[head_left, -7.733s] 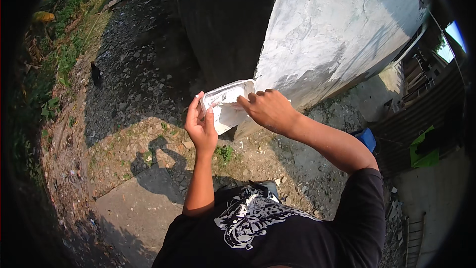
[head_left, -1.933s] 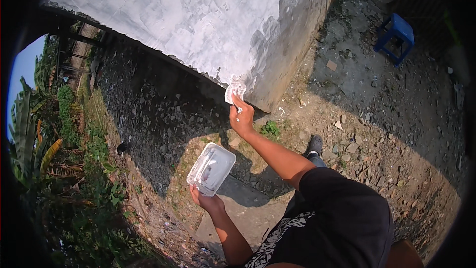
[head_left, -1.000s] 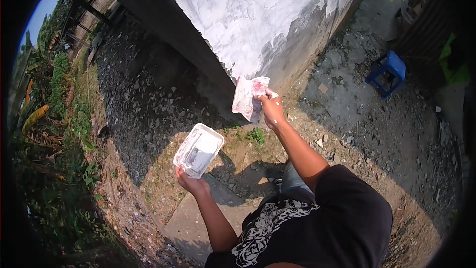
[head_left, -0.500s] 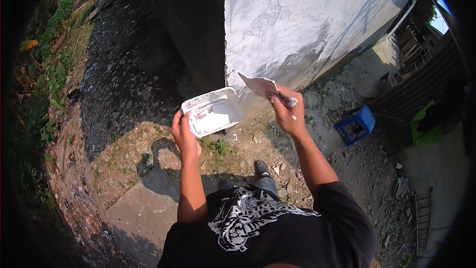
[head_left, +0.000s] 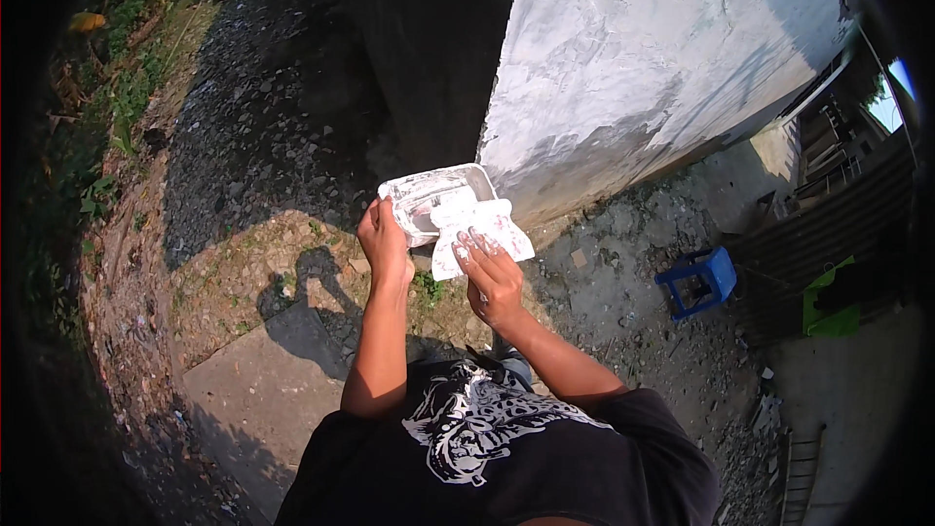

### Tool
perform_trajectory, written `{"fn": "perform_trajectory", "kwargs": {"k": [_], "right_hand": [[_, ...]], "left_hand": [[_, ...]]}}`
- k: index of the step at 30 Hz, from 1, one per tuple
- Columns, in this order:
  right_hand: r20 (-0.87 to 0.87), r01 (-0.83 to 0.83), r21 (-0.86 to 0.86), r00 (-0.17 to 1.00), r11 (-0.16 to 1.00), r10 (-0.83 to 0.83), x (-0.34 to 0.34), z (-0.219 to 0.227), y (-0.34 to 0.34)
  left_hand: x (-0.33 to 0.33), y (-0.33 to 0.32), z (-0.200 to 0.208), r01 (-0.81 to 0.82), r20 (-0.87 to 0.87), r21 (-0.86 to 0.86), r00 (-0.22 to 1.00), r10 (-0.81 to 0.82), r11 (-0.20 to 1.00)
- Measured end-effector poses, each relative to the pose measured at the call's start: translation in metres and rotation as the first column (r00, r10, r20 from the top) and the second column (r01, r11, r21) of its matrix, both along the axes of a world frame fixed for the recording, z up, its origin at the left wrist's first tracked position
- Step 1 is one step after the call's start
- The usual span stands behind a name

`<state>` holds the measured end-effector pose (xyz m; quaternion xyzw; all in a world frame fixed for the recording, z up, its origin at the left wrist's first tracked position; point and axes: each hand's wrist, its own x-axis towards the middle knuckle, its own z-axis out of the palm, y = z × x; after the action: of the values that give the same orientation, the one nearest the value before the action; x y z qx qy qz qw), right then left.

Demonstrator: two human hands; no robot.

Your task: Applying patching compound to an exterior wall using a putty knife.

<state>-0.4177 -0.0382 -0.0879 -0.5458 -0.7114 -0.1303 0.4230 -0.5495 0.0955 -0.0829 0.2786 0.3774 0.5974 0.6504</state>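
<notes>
By the left hand (head_left: pixel 386 245), the white tub (head_left: pixel 429 181) is gripped at its left edge. Across its lower right corner, a smeared card (head_left: pixel 508 233) is gripped by the right hand (head_left: pixel 496 284). The tub is best kept steady, the card pressed evenly.

Sunlight lit a white wall (head_left: pixel 623 68) between one and two o'clock; a blue stool (head_left: pixel 719 273) stood at three, a concrete slab (head_left: pixel 248 385) at eight, shaded gravel (head_left: pixel 263 127) at ten
</notes>
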Motion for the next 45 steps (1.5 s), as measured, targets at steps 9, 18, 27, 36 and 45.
{"fn": "perform_trajectory", "kwargs": {"k": [9,18,27,36,45], "right_hand": [[0.058,-0.075,-0.084,0.995,0.994,0.08,-0.016,-0.026,-0.009],[-0.974,-0.173,-0.221,0.096,0.96,-0.207,0.014,0.003,0.014],[-0.985,-0.338,0.174,-0.064,0.925,0.162,0.043,0.057,0.03],[-0.991,-0.524,-0.006,0.117,0.852,0.065,0.038,0.03,0.022],[-0.946,-0.501,-0.233,0.315,0.834,-0.075,0.054,-0.006,0.004]], "left_hand": [[-0.033,0.016,0.005,-0.022,-0.01,-0.028,1.0,0.021,0.999],[-0.059,0.011,0.016,-0.1,0.016,0.004,0.995,0.1,0.995],[-0.075,-0.007,0.014,0.076,0.085,0.059,0.993,-0.081,0.995],[-0.081,-0.009,0.02,0.111,0.119,0.07,0.986,-0.119,0.991],[-0.083,-0.006,0.017,-0.007,0.147,0.009,0.989,0.006,1.0]]}}
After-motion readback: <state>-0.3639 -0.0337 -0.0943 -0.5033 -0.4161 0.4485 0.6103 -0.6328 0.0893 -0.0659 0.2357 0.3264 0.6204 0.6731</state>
